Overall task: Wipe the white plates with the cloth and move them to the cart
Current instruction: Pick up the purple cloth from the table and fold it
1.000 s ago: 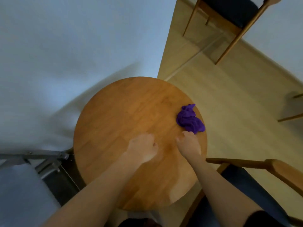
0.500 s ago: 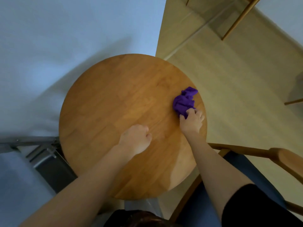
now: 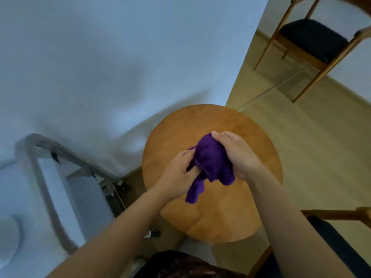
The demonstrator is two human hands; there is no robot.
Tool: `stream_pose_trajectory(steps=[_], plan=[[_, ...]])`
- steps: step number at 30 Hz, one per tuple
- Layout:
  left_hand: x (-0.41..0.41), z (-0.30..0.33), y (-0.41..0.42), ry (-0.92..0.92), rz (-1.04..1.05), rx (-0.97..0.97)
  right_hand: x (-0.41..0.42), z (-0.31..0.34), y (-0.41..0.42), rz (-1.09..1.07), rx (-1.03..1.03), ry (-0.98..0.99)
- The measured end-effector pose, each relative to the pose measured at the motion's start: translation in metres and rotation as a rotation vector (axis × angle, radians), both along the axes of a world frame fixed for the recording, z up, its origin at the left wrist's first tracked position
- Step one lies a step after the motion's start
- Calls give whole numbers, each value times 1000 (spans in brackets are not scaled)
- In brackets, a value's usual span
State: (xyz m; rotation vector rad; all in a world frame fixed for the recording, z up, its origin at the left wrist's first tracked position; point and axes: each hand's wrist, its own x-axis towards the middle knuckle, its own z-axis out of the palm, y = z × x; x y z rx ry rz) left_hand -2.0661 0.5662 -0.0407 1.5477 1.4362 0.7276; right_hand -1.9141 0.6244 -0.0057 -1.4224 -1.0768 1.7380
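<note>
At far left a blurred metal cart frame (image 3: 60, 177) stands against the white wall. The left hand (image 3: 178, 173) pinches the near side of the purple cloth (image 3: 210, 167), fingers curled into its folds. The right hand (image 3: 239, 155) grips the cloth's far side, fingers wrapped over it. The cloth hangs above the round wooden table (image 3: 241, 217). A wooden chair (image 3: 313, 45) stands far right.

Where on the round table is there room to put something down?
The round table shows bare wood along its far rim, toward the chair, and near its front edge. The middle is crowded: the left hand and right hand hold the purple cloth above it.
</note>
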Motion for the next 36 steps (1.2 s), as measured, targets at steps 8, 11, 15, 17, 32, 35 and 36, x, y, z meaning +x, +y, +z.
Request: stream_pose_trajectory(steps=[8, 11, 15, 17, 32, 35, 36], plan=[[-93, 103, -73, -501, 458, -83, -97, 64, -85, 506, 135, -74], [-127, 124, -89, -507, 491, -72, -126, 72, -115, 546, 377, -303], [-153, 139, -103, -549, 465, -87, -162, 79, -136, 312, 697, -384], [-161, 144, -106, -605, 464, -110, -174, 84, -138, 291, 706, -342], [-193, 152, -118, -1043, 634, -237, -164, 110, -132, 565, 900, -702], [-186, 155, -117, -1174, 668, -307, -163, 109, -131, 578, 942, -602], [-185, 156, -116, -1172, 670, -310, -160, 110, -129, 577, 920, -582]])
